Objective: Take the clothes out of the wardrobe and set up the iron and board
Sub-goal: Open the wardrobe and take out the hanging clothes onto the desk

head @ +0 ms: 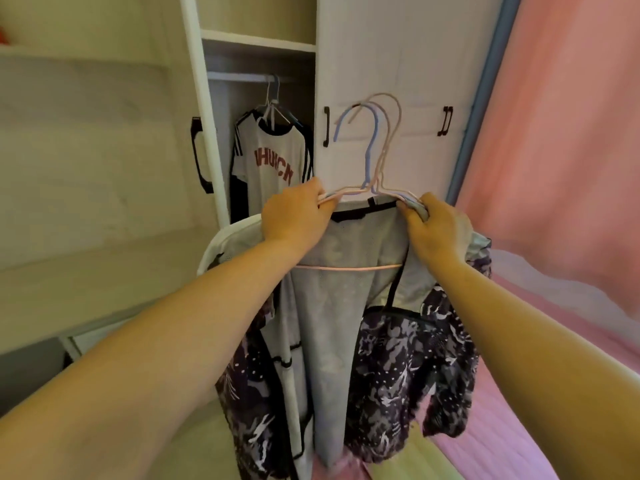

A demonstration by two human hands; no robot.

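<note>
I hold a bunch of clothes hangers [375, 150], blue, pink and beige, in front of the wardrobe. My left hand [294, 214] grips their left shoulder and my right hand [434, 228] grips the right shoulder. From them hang a pale grey mesh garment [332, 306] and a dark patterned garment [408, 372], both out of the wardrobe. Inside the open wardrobe [256, 46] a white T-shirt with red letters [273, 161] still hangs on the rail [239, 77], with dark clothes beside it.
The wardrobe's open door [86, 161] stands at the left, with a black handle [199, 154]. The shut white door [398, 64] is behind the hangers. A pink curtain [561, 133] hangs at the right above a pink bed [519, 427].
</note>
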